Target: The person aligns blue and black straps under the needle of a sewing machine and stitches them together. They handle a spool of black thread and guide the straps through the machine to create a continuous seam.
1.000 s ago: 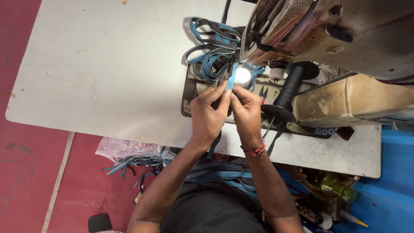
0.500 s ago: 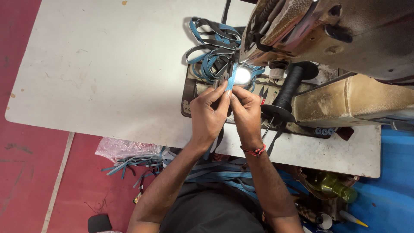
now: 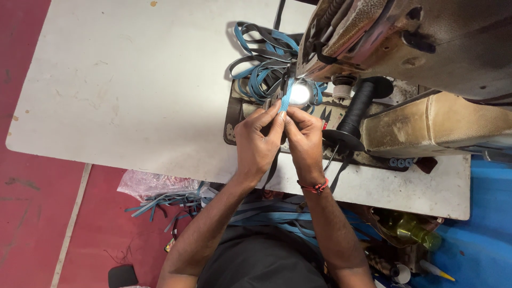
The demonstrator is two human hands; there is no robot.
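- The left hand and the right hand met at the sewing machine, fingers pinched narrowly on a blue strap held upright just below the machine's lit needle area.
- A heap of blue and grey straps lay on the white table behind the machine's bed, touching it.
- A black thread spool stood right of the hands.
- A clear plastic bag under the table edge lay beside more loose straps; its contents could not be told.

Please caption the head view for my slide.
Both hands, left hand and right hand, pinch a narrow blue strap at the sewing machine.
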